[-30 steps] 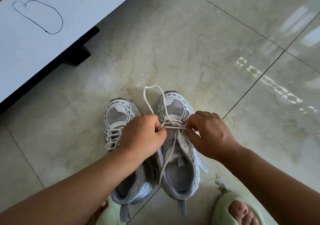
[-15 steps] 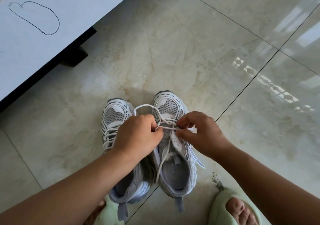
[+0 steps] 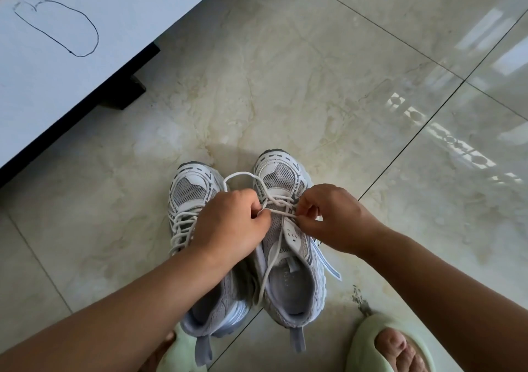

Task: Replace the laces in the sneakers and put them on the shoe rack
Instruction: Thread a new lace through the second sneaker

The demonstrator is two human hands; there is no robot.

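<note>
— What has changed? 
— The white lace (image 3: 239, 175) loop, tall a second ago, has shrunk to a low arc at 12 o'clock of the left hand (image 3: 228, 226).

— And the grips? 
— Left hand and right hand (image 3: 331, 217) both pinch the lace over the right sneaker (image 3: 288, 246), beside the left sneaker (image 3: 191, 191) on the floor (image 3: 285, 71).

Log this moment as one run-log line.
step: lacing right sneaker | left hand: pinches lace | right hand: pinches lace | left sneaker: laced | both on floor
</note>
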